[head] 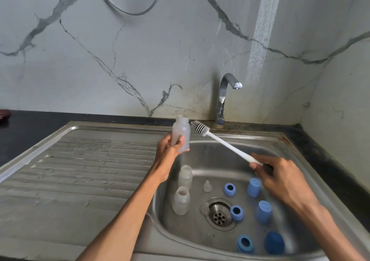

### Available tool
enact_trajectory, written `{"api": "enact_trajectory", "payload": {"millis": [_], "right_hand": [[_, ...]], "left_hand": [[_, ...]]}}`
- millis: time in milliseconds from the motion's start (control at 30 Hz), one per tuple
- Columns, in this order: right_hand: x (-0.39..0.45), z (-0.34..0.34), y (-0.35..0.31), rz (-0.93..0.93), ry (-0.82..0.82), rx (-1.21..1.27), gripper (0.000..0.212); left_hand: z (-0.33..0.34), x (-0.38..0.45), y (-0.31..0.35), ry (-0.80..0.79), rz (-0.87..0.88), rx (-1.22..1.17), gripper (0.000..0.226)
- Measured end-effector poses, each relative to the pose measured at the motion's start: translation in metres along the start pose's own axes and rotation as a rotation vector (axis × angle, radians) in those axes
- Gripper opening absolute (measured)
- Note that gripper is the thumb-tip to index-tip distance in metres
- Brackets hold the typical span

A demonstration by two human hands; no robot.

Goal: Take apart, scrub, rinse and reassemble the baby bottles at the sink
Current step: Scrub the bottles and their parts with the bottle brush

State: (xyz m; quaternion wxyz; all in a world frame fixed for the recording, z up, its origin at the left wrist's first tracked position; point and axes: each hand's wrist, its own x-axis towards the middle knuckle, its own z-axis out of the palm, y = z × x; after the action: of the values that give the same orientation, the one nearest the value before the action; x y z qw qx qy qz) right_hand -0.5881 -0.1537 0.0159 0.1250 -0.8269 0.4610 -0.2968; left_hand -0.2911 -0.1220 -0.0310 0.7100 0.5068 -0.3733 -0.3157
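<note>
Home kitchen, steel sink [200, 138] with drainboard, tap [224, 96], marble-look wall [140, 50]

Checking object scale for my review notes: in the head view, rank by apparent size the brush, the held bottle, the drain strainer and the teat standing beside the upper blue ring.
1. Brush, longest by far.
2. Held bottle in the left hand.
3. Drain strainer, close to the bottle; nearer the camera, so unsure.
4. Teat, clearly smallest.

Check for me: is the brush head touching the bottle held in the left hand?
Apart. The head view shows the brush head just right of the bottle, with a thin strip of sink rim visible between them.
</note>
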Motion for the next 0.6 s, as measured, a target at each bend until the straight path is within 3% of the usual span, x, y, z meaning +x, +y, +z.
{"api": "enact_trajectory", "payload": {"millis": [100, 233, 433, 600], "right_hand": [[0.0, 0.001, 0.001, 0.008, -0.013, -0.022, 0.039], [0.001, 0.0, 0.001, 0.026, -0.004, -0.02, 0.039], [0.0, 0.001, -0.001, 0.008, 0.001, -0.013, 0.039], [0.003, -0.002, 0.005, 0.036, 0.009, -0.013, 0.038]], "left_hand": [[0.0, -0.002, -0.003, -0.049, -0.01, 0.03, 0.021], [0.02, -0.011, -0.011, -0.195, 0.007, 0.274, 0.049], [0.005, -0.005, -0.006, -0.094, 0.031, 0.116, 0.029], [0.011, -0.005, -0.013, -0.168, 0.017, 0.223, 0.043]]}}
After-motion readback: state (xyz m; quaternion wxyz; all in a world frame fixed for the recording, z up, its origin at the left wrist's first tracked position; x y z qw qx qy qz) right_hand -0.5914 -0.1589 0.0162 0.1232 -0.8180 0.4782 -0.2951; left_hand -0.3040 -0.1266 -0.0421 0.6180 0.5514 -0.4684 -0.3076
